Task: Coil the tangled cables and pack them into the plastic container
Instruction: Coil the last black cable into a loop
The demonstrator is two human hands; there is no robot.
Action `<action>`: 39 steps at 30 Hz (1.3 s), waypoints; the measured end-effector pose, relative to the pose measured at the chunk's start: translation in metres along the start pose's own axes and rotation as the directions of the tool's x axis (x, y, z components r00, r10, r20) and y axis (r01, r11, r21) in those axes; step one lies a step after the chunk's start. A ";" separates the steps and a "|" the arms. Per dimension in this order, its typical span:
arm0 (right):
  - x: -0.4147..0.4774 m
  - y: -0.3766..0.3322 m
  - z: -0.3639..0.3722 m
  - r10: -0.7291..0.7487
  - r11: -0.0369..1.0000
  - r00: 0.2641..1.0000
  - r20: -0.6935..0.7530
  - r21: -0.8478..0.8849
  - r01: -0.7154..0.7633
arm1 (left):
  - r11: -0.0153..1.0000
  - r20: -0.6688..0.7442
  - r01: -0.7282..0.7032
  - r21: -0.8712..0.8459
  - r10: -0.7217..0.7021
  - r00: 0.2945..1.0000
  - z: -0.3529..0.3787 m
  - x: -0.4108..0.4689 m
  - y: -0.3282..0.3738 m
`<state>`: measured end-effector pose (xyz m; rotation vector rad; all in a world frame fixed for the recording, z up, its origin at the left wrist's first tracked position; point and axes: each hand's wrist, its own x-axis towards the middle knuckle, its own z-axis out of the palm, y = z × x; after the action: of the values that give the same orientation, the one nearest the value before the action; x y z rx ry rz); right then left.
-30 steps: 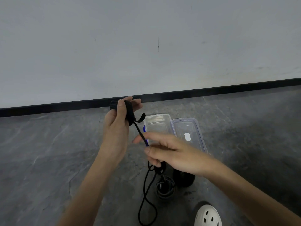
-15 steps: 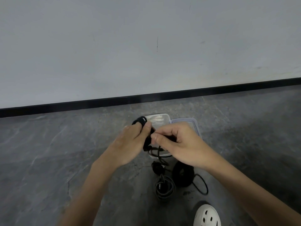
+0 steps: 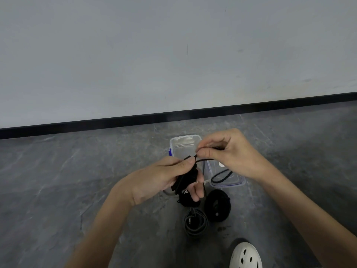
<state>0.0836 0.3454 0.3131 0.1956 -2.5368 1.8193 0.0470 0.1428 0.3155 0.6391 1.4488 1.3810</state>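
Head view. The left hand (image 3: 164, 179) is raised over the floor (image 3: 77, 180), and its fingers (image 3: 196, 190) and thumb are curled round a black cable bundle (image 3: 186, 179), gripping it. The right hand (image 3: 230, 154) is to the right and slightly farther off. Its fingers (image 3: 205, 151) are bent, with thumb and forefinger pinching the free end of the same cable. A short strand (image 3: 202, 159) spans from the bundle to that pinch. A slack loop (image 3: 220, 176) hangs below the right hand.

The clear plastic container (image 3: 185, 136) stands open on the floor just beyond the hands, with a blue latch (image 3: 170, 151) on its left edge. Its lid (image 3: 229, 184) lies flat, touching its right side, with a white label showing. The slack loop hangs in front of the lid; whether they touch cannot be told.

Nearer than the container, three wound cables lie on the floor:
- a thick black coil (image 3: 217, 205) to the right
- a grey coil (image 3: 195, 223) just left of it and nearer
- a small dark bundle (image 3: 190, 202), partly hidden behind the left fingers

A white perforated clog (image 3: 245, 256) sits at the near edge. At the far side, a black baseboard (image 3: 135, 120) meets a pale wall (image 3: 135, 55).
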 end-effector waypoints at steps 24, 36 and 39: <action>0.002 0.010 0.032 0.111 0.954 0.980 0.167 -0.293 -0.058 | 0.684 -0.361 -0.404 -0.607 0.216 0.907 -0.002 0.006 0.005; -0.003 0.011 0.039 0.283 0.883 0.917 0.282 -0.449 -0.134 | 0.622 -0.591 -0.584 -0.522 0.230 0.773 -0.002 0.011 0.004; -0.004 0.011 0.038 0.318 0.863 0.898 0.303 -0.486 -0.141 | 0.623 -0.646 -0.618 -0.479 0.226 0.729 -0.003 0.013 0.003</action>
<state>0.0890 0.3134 0.2902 0.2528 -3.3066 1.2728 0.0385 0.1535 0.3140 0.1099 1.0552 2.4874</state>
